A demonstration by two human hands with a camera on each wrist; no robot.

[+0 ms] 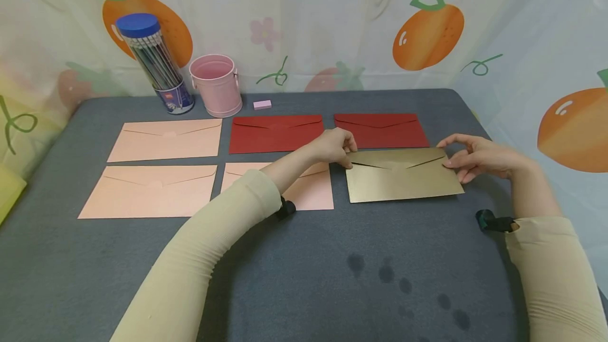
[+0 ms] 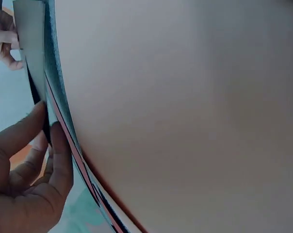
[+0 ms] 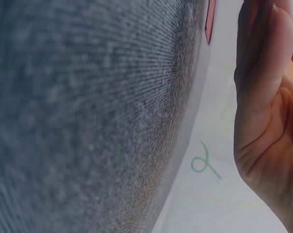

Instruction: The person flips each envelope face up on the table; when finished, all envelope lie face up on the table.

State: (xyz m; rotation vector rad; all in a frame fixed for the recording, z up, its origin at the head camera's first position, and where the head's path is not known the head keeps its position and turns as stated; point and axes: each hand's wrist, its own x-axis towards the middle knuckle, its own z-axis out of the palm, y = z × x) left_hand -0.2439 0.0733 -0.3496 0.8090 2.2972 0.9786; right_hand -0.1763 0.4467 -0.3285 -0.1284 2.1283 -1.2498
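A gold envelope (image 1: pixel 404 184) lies at the right of the front row, its flap side up and slightly raised along the fold. My left hand (image 1: pixel 332 145) pinches its upper left corner between thumb and fingers, which shows closely in the left wrist view, where the envelope (image 2: pixel 32 29) appears nearly edge-on. At the opposite end, my right hand (image 1: pixel 486 158) holds the right edge near the upper corner, thumb and fingers around it. Just behind the gold envelope is a red envelope (image 1: pixel 380 132). Under my left forearm, a peach envelope (image 1: pixel 311 191) is partly hidden.
Another red envelope (image 1: pixel 273 136) and two peach envelopes, one behind (image 1: pixel 166 144) and one in front (image 1: pixel 147 199), lie in the rows leftward. Along the back stand a blue-lidded pencil tub (image 1: pixel 154 62) and a pink bucket (image 1: pixel 218 88), beside a small pink block (image 1: pixel 262 105).
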